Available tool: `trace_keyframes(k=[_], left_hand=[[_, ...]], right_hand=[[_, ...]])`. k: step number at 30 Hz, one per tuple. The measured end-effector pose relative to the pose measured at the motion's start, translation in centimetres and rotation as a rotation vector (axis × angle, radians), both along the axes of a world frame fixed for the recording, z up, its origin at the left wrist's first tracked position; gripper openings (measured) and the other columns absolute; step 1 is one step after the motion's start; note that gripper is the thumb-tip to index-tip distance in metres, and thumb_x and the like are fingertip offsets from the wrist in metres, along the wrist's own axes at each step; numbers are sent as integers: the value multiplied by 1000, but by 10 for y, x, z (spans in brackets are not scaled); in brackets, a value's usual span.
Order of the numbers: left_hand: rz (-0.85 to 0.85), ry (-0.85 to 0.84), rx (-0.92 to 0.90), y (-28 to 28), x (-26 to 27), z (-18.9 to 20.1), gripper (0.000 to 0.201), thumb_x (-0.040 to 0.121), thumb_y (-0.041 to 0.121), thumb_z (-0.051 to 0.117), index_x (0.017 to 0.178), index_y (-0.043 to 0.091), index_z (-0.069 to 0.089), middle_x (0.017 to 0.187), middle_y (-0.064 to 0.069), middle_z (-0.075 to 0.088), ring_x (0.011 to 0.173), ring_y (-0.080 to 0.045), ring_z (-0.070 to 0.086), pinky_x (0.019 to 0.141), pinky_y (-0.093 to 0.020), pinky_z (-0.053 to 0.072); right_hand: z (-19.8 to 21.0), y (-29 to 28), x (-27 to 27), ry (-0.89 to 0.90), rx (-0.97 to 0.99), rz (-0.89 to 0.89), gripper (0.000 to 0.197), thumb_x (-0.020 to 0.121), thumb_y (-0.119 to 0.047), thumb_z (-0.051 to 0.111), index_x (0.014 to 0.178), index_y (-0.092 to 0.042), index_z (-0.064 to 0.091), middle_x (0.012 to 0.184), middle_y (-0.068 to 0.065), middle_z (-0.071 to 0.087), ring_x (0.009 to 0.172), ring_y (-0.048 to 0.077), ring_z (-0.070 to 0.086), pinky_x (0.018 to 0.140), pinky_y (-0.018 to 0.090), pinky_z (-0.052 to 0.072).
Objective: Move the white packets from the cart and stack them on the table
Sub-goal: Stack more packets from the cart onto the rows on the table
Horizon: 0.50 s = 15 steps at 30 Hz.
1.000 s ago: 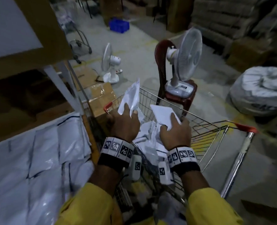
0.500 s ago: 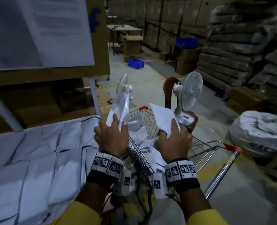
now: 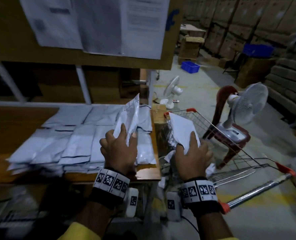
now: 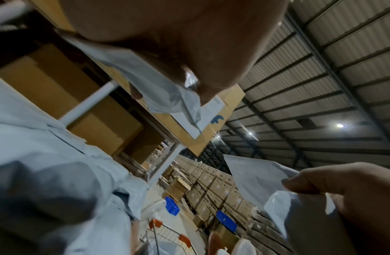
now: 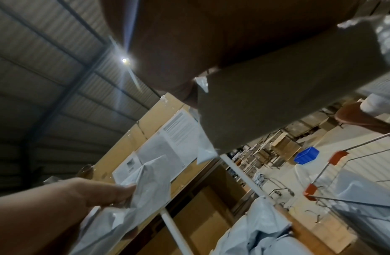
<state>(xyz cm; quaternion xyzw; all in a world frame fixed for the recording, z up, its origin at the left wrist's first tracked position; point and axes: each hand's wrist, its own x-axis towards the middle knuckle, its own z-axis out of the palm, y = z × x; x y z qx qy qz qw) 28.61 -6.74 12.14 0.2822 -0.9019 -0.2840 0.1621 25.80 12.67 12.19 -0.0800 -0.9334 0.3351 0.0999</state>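
My left hand (image 3: 121, 144) grips a white packet (image 3: 129, 116) that stands upright above the right end of the wooden table (image 3: 149, 174). Rows of stacked white packets (image 3: 77, 141) cover the table top. My right hand (image 3: 192, 151) grips another white packet (image 3: 182, 129) over the wire cart (image 3: 230, 148), near its left rim. More white packets (image 3: 168, 155) lie inside the cart, mostly hidden by my right hand. In the left wrist view the left hand's packet (image 4: 163, 89) hangs from the fingers, and the right hand's packet (image 4: 266, 186) shows at the lower right.
A cardboard board with printed sheets (image 3: 95, 23) hangs over the table's back. A red chair (image 3: 230, 135) carrying a white fan (image 3: 247, 104) stands behind the cart, and another fan (image 3: 172, 90) sits on the floor. Stacked cartons (image 3: 247, 23) and blue crates (image 3: 190, 66) lie farther off.
Both hands lifted packets out of the cart and swung left. The left hand's packet now hangs over the table's right end; the view turned toward the table.
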Motion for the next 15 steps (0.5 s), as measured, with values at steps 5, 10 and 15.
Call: trace_keyframes(k=[5, 10, 15], left_hand=[[89, 31, -15, -64, 37, 2, 57, 98, 56, 46, 151, 33, 40, 144, -15, 37, 125, -40, 31, 109, -50, 29], [102, 24, -22, -138, 59, -1, 58, 99, 56, 44, 152, 33, 38, 141, -18, 37, 121, -39, 32, 108, -49, 29], [126, 7, -34, -235, 75, -1, 59, 99, 55, 45, 153, 32, 37, 146, -19, 36, 125, -41, 31, 109, -48, 28]], right_hand=[[8, -57, 17, 4, -9, 83, 69, 95, -49, 50, 157, -31, 26, 158, 11, 19, 138, 33, 18, 115, 48, 17], [15, -124, 22, 6, -42, 120, 70, 96, -50, 50, 157, -32, 22, 159, 10, 18, 139, 33, 16, 115, 50, 17], [22, -213, 30, -10, -95, 82, 69, 96, -50, 50, 157, -33, 22, 160, 11, 18, 141, 36, 16, 118, 51, 16]])
